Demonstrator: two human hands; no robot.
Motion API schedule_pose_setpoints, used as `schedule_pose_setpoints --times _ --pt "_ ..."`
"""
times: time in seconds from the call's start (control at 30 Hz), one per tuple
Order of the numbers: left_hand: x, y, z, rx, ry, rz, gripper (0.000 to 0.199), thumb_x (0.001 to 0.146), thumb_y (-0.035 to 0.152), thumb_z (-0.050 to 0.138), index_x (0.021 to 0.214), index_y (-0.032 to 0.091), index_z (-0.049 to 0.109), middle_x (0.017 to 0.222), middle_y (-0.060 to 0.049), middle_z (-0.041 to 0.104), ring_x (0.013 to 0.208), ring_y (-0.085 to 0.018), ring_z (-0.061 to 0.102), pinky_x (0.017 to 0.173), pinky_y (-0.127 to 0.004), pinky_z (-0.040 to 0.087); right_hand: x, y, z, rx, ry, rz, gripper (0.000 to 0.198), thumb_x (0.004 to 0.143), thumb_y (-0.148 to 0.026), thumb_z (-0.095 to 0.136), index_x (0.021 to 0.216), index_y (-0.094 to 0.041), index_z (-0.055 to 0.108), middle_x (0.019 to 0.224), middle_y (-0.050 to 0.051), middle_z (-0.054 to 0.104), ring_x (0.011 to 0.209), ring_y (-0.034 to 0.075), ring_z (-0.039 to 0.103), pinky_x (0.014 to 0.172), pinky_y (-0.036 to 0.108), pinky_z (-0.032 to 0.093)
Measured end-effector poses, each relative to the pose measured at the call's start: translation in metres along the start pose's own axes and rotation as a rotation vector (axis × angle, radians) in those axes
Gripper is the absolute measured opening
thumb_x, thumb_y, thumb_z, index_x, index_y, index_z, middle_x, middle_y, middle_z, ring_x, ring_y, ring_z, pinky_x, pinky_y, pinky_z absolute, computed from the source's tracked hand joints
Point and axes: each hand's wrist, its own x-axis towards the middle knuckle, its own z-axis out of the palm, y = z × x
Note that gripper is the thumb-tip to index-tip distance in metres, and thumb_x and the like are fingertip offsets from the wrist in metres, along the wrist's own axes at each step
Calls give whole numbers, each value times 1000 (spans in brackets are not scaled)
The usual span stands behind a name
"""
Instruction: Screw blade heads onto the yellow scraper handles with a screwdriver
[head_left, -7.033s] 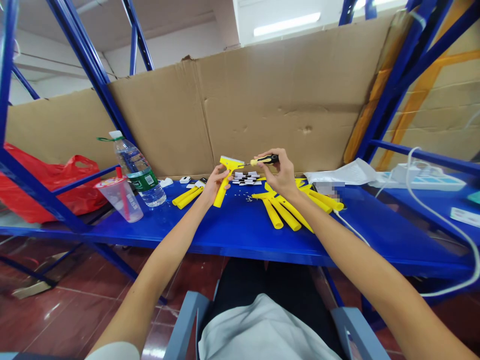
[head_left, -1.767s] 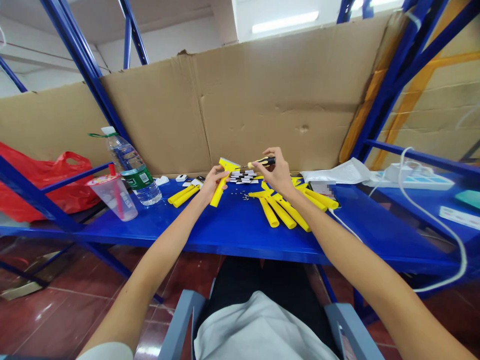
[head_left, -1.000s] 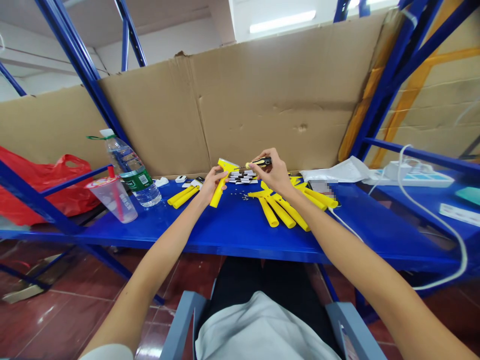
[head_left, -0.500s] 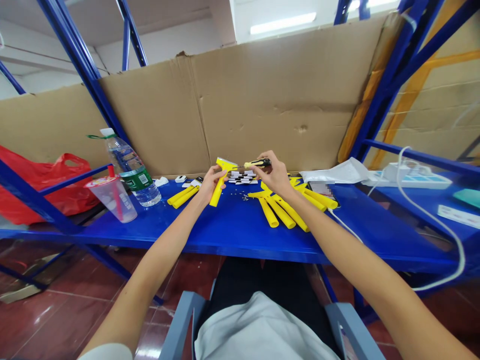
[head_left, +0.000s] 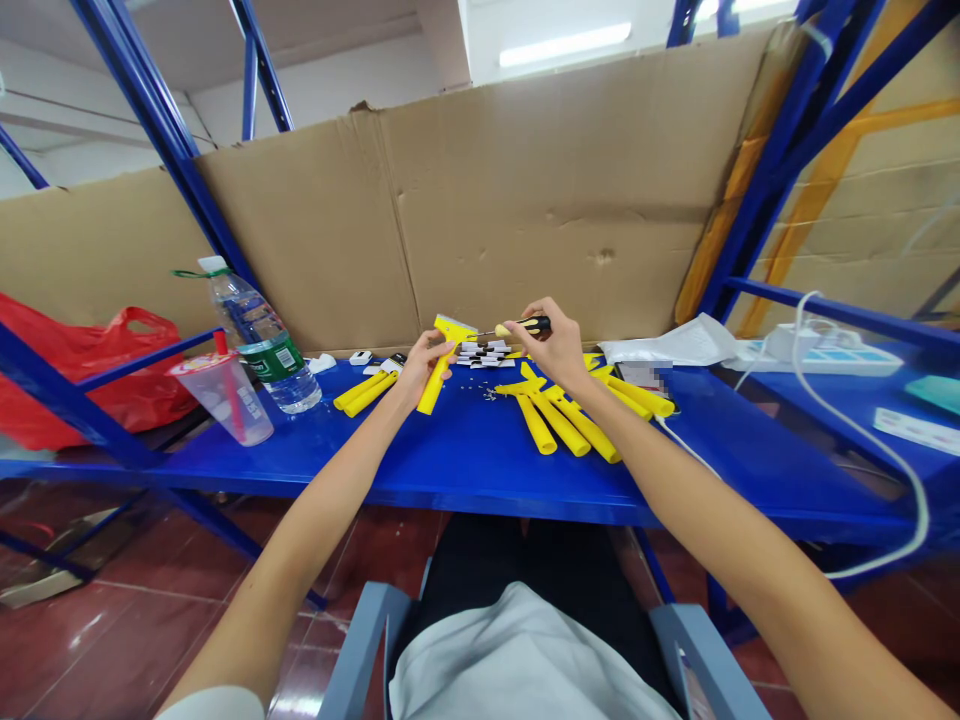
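My left hand [head_left: 422, 368] is closed around a yellow scraper [head_left: 435, 384], its wide head up and its round handle pointing down toward me. In my right hand [head_left: 555, 345] is a screwdriver [head_left: 521, 327] with a black and pale yellow handle. Its thin shaft points left and the tip reaches the scraper's head; the exact contact is too small to tell. Below my right hand several yellow scraper handles [head_left: 570, 432] lie in a pile. Small screws [head_left: 490, 393] are scattered beside them on the blue table [head_left: 450, 460].
Black-and-white small packs [head_left: 484, 353] lie behind the hands. Two yellow scrapers [head_left: 367, 393] rest left of my left hand. Farther left stand a water bottle [head_left: 277, 355] and a plastic cup [head_left: 232, 400]. A white cable [head_left: 900, 470] loops at the right; cardboard [head_left: 570, 200] walls the back.
My right hand and the screwdriver have shifted slightly to the right, showing more of the shaft. The scraper in my left hand has hardly moved.
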Motion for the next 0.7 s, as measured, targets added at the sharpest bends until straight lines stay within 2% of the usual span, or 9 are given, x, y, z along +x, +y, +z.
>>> schedule_pose_setpoints --times 0.1,0.2,0.27,0.37,0.5,0.6,0.7 --pt "1 -1 -1 6 9 1 58 67 20 99 106 24 56 98 0 72 64 -9 66 43 -15 39 -1 -4 0 39 -70 -25 45 92 -66 78 109 -27 63 102 7 78 72 23 75 61 36 60" --pt "3 -2 -3 6 31 -6 62 65 20 100 107 24 55 96 0 72 64 -10 67 42 -15 39 -3 -6 2 88 -147 -4 44 92 -64 77 112 -27 62 115 9 80 65 19 72 57 36 60" --pt "3 -3 -4 4 40 -13 63 65 19 100 108 24 55 97 0 73 63 -10 67 42 -15 39 -4 -4 4 95 -152 9 43 92 -64 77 108 -27 62 113 8 81 57 17 67 53 36 57" --pt "2 -3 -2 5 42 -22 63 65 19 99 108 25 54 97 0 73 63 -10 67 42 -15 40 -2 0 4 42 -99 -24 44 92 -67 78 101 -27 63 97 5 80 61 19 67 58 36 56" --pt "0 -4 1 9 37 -26 62 66 18 99 108 25 54 98 0 73 63 -10 67 42 -15 40 1 3 2 -70 -14 -47 50 92 -75 75 93 -27 61 76 1 68 63 20 63 61 35 53" --pt "1 -4 1 20 31 -26 61 65 20 99 106 24 54 95 0 72 64 -11 68 42 -15 39 1 2 0 -73 -16 -30 50 92 -75 75 93 -27 59 80 2 70 65 20 65 62 34 54" --pt "3 -5 -2 16 31 -21 61 65 21 100 106 24 55 94 1 72 64 -10 68 42 -15 39 0 -1 2 5 -76 -44 48 92 -69 78 105 -28 58 102 6 77 71 20 69 64 35 58"
